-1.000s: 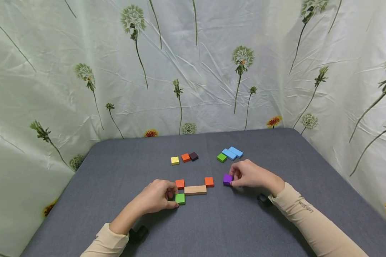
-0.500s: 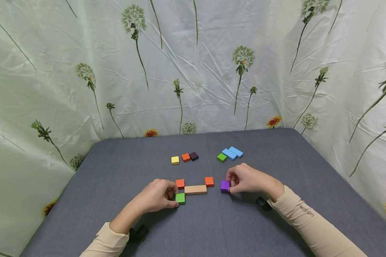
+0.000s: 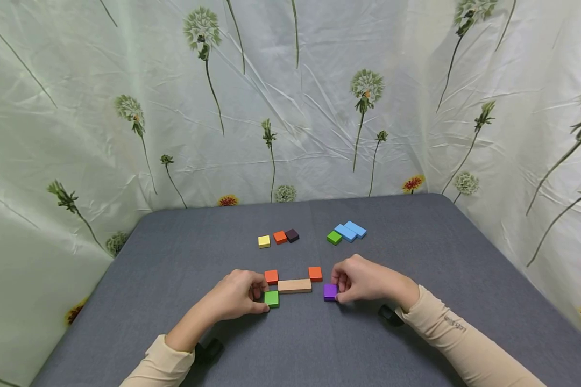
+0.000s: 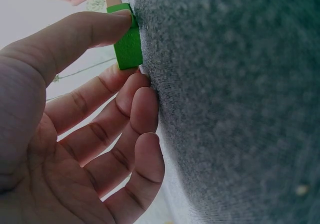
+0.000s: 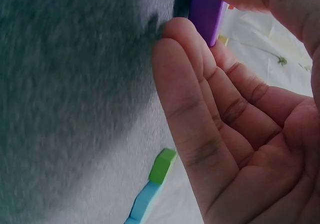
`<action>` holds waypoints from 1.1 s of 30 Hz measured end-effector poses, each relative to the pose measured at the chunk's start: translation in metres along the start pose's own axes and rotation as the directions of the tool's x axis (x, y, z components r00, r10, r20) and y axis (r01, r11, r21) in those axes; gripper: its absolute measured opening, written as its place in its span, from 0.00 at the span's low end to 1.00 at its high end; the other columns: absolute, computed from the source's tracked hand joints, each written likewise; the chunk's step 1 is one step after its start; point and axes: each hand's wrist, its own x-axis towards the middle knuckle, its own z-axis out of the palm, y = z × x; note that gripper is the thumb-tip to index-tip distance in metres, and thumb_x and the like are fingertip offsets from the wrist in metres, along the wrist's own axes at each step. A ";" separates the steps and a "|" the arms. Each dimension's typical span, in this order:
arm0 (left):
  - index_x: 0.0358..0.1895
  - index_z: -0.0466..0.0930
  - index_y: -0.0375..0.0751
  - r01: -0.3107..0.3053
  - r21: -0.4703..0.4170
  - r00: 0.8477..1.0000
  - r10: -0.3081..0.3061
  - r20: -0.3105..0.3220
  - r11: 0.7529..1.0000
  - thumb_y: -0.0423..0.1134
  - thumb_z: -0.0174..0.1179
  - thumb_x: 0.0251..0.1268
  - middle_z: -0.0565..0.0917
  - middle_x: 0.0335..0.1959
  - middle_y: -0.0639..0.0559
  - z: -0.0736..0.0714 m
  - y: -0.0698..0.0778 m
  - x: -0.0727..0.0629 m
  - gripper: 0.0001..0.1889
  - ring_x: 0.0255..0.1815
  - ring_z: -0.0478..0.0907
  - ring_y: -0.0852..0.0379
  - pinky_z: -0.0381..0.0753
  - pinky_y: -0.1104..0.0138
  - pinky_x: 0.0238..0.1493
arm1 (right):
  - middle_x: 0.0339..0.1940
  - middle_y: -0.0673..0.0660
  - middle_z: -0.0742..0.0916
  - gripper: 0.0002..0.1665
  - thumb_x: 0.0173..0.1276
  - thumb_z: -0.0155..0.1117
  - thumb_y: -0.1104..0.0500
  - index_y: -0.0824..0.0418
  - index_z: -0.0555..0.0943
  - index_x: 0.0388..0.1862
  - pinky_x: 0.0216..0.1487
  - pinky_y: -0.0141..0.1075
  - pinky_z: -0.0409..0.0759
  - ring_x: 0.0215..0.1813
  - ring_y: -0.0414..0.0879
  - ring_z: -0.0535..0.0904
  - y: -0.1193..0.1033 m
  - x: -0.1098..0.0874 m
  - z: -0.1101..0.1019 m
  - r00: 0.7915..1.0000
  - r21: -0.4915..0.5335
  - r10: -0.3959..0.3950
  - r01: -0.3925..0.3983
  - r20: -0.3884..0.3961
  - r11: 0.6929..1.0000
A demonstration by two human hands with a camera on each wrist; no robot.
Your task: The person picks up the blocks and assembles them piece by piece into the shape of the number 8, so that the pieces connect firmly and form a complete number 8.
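Note:
My left hand (image 3: 239, 295) pinches a green block (image 3: 271, 299) between thumb and index finger; in the left wrist view this green block (image 4: 128, 47) is at the fingertips, close to the cloth. To the right, my right hand (image 3: 365, 278) pinches a purple block (image 3: 330, 292), also seen as the purple block (image 5: 206, 14) in the right wrist view. Between the hands lies a long natural-wood block (image 3: 294, 286). One orange block (image 3: 271, 277) sits behind its left end, a second orange block (image 3: 315, 273) behind its right end.
Farther back on the grey cloth-covered table (image 3: 198, 236) lie a yellow block (image 3: 263, 242), an orange block (image 3: 280, 237) and a dark block (image 3: 292, 235). Right of them a green block (image 3: 334, 237) touches light blue blocks (image 3: 350, 231). A flowered curtain (image 3: 310, 118) hangs behind.
My right hand has moved left and toward me with the purple block, bringing it nearer the wooden block's right end. The left hand has stayed in place on the green block.

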 end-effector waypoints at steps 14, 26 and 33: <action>0.36 0.86 0.47 -0.011 -0.012 1.000 0.011 -0.003 1.000 0.38 0.84 0.53 0.81 0.28 0.59 -0.001 0.000 -0.002 0.14 0.31 0.75 0.63 0.75 0.68 0.35 | 0.25 0.42 0.81 0.09 0.62 0.77 0.65 0.57 0.83 0.36 0.31 0.27 0.76 0.27 0.30 0.74 -0.010 0.011 0.010 0.999 -0.019 -0.039 0.039 0.028 0.999; 0.36 0.86 0.48 -0.006 -0.010 1.000 0.006 0.002 1.000 0.38 0.84 0.53 0.81 0.27 0.59 -0.002 0.000 -0.002 0.14 0.30 0.75 0.64 0.75 0.68 0.35 | 0.26 0.43 0.81 0.09 0.63 0.76 0.65 0.58 0.84 0.39 0.32 0.27 0.76 0.28 0.30 0.74 -0.012 0.014 0.013 0.999 -0.018 -0.041 0.042 0.022 0.999; 0.36 0.86 0.47 -0.002 -0.010 1.000 0.002 0.001 1.000 0.38 0.84 0.53 0.81 0.27 0.59 -0.001 0.001 -0.002 0.14 0.31 0.75 0.63 0.75 0.67 0.35 | 0.25 0.43 0.82 0.09 0.63 0.77 0.65 0.58 0.84 0.39 0.31 0.27 0.76 0.28 0.30 0.74 -0.013 0.015 0.013 0.999 -0.019 -0.048 0.048 0.018 0.999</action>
